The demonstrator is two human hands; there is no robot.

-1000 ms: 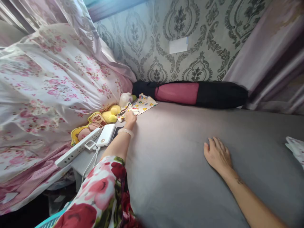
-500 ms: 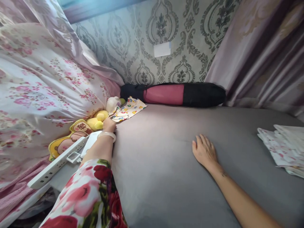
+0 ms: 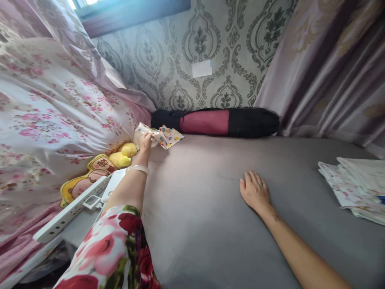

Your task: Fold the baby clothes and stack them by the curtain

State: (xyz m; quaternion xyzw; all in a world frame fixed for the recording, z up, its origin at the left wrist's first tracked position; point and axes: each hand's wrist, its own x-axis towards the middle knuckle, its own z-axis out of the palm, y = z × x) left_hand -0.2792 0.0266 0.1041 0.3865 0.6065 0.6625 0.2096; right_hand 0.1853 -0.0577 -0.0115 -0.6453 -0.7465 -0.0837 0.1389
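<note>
My left hand [image 3: 145, 141] reaches to the far left corner of the bed, its fingers closed on a white cloth with small coloured prints [image 3: 168, 137]. Part of the cloth bunches up at the fingers, and the rest spreads to the right over the grey sheet [image 3: 198, 192]. A white plush toy is mostly hidden behind hand and cloth. Just left of the wrist sits a yellow plush toy [image 3: 123, 154]. My right hand [image 3: 255, 190] lies flat, palm down, on the sheet with nothing in it.
A long black and pink bag [image 3: 204, 121] lies along the patterned wall. Folded cloths [image 3: 355, 188] are stacked at the right. A white power strip [image 3: 72, 208], a plug and a yellow cartoon cushion [image 3: 78, 186] line the left edge beside a floral curtain [image 3: 60, 112].
My left hand has moved up and slightly right, lifting and gathering the near part of the printed cloth. My right hand stays flat on the sheet. The view has shifted slightly.
</note>
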